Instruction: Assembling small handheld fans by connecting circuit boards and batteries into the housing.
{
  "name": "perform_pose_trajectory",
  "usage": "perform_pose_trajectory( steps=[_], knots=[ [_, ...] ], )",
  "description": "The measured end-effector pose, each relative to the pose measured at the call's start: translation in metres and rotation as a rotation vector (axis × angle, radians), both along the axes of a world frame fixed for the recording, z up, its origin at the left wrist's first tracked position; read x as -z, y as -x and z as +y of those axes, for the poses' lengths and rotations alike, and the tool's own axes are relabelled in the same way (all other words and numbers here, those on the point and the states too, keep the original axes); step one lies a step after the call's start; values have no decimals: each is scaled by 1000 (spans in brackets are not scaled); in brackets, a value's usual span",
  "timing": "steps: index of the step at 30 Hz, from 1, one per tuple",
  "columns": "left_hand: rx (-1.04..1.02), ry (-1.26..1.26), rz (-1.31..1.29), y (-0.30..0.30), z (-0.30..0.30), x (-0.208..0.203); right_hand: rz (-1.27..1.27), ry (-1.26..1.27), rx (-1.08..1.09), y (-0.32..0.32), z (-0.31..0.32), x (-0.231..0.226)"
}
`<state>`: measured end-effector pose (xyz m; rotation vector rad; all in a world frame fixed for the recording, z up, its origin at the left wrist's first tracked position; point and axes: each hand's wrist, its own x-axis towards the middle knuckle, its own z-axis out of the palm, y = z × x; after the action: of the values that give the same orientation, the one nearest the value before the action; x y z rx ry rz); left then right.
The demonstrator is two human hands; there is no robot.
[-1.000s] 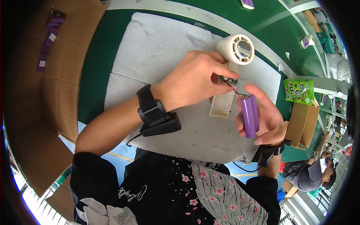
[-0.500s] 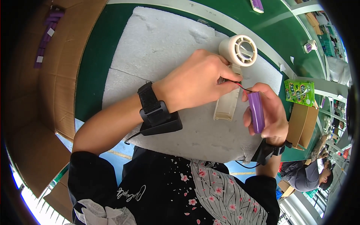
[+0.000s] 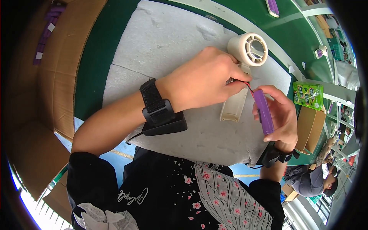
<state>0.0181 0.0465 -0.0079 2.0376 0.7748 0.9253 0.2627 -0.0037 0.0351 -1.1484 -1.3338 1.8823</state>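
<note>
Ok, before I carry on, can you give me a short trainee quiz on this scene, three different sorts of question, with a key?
1. Which grip holds the purple battery pack: A. left, B. right, C. both?
2. True or false: the red and black wires meet the pack at its end nearest the person's body.
3. Fill in: the cream fan housing is over a pale ____ sheet.

Key: 1. B, the right grip. 2. False: they meet its far end. 3. Foam.
</note>
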Motion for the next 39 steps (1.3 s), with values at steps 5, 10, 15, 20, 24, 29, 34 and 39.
perform_pose_trajectory(
  steps=[5,10,15,20,24,29,34,39],
  knots=[
    [21,-26,42,1,-1,0,-192,-148,-70,4,-4,-3],
    [53,-11,78,3,0,0,-439,-252,-6,31,-15,-10],
    [103,-36,148,7,5,-6,-601,-531,-79,37,-17,1],
    [123,8,158,9,7,-7,-638,-629,-108,40,-20,4],
    [119,-109,193,10,7,-5,-681,-706,-141,44,-23,5],
    [108,-183,157,11,6,-4,-778,-789,-153,54,-27,-2],
    [116,-173,97,10,6,-3,-816,-740,-54,58,-34,-5],
    [101,-115,34,9,5,1,-905,-844,-62,55,-39,-1]
  ],
)
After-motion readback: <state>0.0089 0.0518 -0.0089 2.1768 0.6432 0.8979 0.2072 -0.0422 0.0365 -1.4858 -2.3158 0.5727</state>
